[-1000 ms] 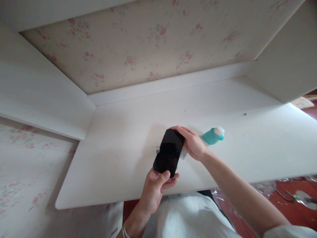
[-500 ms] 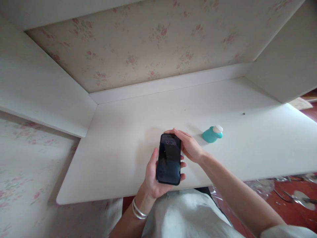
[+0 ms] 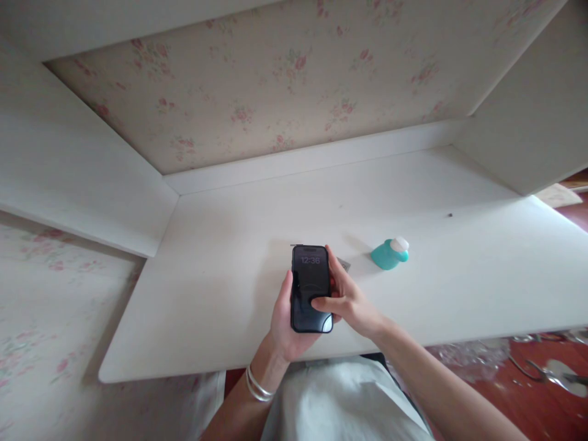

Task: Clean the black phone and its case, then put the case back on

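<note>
Left hand [image 3: 285,321] fingers wrapped around phone [image 3: 310,288], screen reads 12:36; right hand [image 3: 348,300] thumb pressing screen.

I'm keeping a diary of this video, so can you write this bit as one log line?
left hand: holds phone | right hand: thumb on screen | phone: lit, above desk | teal bottle: lying on desk

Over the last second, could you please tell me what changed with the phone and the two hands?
The phone swung from tilted to upright, its screen now lit. The left hand shifted from pinching its lower end to cradling it from behind. The right hand left the top edge; its thumb now rests on the screen. The teal bottle and white table stayed put.
</note>
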`<action>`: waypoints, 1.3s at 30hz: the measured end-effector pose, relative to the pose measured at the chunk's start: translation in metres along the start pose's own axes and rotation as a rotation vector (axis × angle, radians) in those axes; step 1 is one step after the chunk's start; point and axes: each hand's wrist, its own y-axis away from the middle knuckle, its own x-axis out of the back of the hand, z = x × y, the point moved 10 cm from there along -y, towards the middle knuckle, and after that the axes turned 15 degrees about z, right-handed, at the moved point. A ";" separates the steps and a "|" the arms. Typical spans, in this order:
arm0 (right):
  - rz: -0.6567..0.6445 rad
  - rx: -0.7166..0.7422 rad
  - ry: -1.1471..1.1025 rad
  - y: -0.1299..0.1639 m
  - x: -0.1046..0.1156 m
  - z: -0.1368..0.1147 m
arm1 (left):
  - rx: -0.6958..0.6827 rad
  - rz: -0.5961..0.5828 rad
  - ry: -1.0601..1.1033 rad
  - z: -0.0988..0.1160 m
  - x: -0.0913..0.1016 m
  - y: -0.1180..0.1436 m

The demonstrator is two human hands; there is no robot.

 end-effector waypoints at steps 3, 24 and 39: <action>-0.008 0.074 -0.007 -0.001 0.003 -0.007 | -0.030 0.020 0.003 0.002 -0.001 0.000; 0.262 0.860 1.030 -0.014 0.058 -0.021 | -0.036 0.085 -0.003 0.006 0.010 -0.011; 0.439 1.002 1.115 -0.003 0.071 -0.019 | -0.017 0.085 0.018 0.004 0.012 -0.020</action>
